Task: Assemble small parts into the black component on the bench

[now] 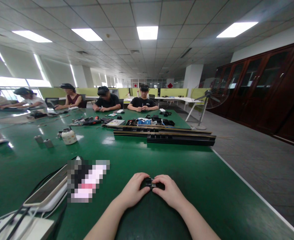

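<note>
Close in front of me, a small black part with a bit of bare metal [150, 184] is held between both hands, just over the green table [126, 160]. My left hand [134, 187] curls round its left end, fingers on the far side and thumb on the near side. On the right end, my right hand [168, 190] grips in the same way, fingertips and thumb pinching it. The two hands nearly meet at the middle. The exact kind of the part is too small to make out, and the fingers cover much of it.
To my left lie a white-framed device [46, 186] with cables, a blurred-out patch [89, 186] and a white box [24, 226]. Further off stand a jar [68, 136] and metal cylinders [48, 143]. Long black rails [180, 141] with thin rods lie ahead. Several people sit beyond.
</note>
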The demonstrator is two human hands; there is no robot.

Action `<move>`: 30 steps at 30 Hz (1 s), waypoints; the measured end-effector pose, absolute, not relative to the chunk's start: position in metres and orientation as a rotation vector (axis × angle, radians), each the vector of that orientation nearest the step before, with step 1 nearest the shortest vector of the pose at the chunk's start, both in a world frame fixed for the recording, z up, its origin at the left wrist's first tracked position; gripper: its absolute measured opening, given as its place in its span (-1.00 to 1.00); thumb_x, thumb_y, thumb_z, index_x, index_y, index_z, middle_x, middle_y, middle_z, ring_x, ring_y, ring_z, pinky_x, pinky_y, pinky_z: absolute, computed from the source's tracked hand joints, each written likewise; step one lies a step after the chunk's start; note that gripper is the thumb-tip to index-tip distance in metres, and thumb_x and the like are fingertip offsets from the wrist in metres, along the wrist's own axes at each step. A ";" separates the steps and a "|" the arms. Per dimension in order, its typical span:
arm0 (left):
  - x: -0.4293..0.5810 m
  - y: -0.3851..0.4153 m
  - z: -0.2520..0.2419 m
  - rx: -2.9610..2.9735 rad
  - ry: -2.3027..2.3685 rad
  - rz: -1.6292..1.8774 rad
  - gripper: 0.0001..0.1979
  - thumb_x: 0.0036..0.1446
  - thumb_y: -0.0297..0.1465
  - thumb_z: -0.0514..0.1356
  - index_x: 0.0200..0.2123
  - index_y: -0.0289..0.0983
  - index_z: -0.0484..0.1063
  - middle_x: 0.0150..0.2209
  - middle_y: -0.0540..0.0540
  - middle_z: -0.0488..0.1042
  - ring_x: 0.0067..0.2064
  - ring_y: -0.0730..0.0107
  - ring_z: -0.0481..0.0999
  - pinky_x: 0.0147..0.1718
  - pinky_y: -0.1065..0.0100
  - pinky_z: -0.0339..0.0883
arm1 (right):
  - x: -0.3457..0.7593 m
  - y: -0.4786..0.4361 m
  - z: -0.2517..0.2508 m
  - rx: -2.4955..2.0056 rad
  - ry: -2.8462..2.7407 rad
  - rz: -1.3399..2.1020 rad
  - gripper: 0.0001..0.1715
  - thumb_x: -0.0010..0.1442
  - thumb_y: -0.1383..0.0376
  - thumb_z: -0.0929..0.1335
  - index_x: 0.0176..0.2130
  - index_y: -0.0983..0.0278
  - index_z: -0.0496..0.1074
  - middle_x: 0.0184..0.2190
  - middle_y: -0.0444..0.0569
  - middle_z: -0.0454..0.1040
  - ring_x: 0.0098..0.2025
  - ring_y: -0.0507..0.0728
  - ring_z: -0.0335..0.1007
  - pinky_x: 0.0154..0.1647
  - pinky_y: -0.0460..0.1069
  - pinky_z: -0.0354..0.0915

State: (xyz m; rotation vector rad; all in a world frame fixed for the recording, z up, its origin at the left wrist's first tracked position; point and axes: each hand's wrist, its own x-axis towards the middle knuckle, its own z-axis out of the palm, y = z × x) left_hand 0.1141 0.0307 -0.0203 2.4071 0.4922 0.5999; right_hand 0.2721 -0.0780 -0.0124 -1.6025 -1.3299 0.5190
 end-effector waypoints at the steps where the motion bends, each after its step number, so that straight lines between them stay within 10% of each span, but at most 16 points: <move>1: 0.114 0.031 -0.020 2.406 0.495 0.598 -0.66 0.01 -0.47 0.18 -0.09 -0.19 0.30 -0.07 -0.10 0.38 -0.01 0.23 0.32 0.01 0.20 0.19 | 0.272 -0.078 -0.012 -1.603 -1.345 0.512 -0.78 -0.20 0.35 0.43 -0.42 0.10 0.51 -0.27 -0.07 0.50 -0.13 0.22 0.33 -0.03 0.12 0.17; 30: 0.114 0.030 -0.021 2.410 0.526 0.598 -0.67 0.04 -0.43 0.17 -0.08 -0.20 0.29 -0.07 -0.10 0.37 -0.01 0.21 0.31 0.02 0.16 0.19 | 0.305 -0.077 -0.013 -1.010 -0.373 0.952 -0.72 -0.18 0.23 0.48 -0.37 0.21 0.46 -0.38 -0.08 0.53 -0.25 0.09 0.44 -0.22 -0.04 0.30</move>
